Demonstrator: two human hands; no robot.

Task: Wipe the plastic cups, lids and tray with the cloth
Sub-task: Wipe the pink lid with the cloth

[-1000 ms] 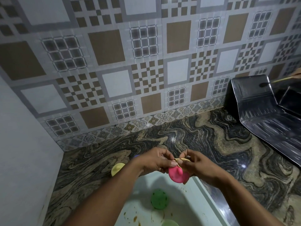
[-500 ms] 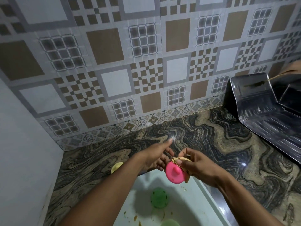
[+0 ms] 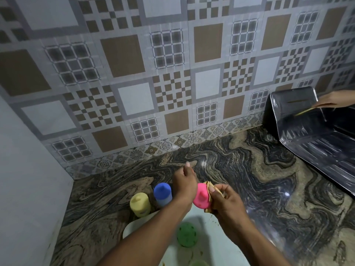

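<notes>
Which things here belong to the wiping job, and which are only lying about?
Job: pink cup, with the cloth in the right hand against it; blue cup; yellow cup; green lid on the white tray.
Lying about: steel tray at the right; another person's hand with a thin stick over it; stone counter.

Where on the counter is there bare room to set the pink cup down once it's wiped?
Beyond the pink cup, bare counter runs to the tiled wall and rightward to the metal tray. Crowded: the yellow cup and blue cup stand close together by the white tray, at its far left corner; a green piece lies in it.
</notes>
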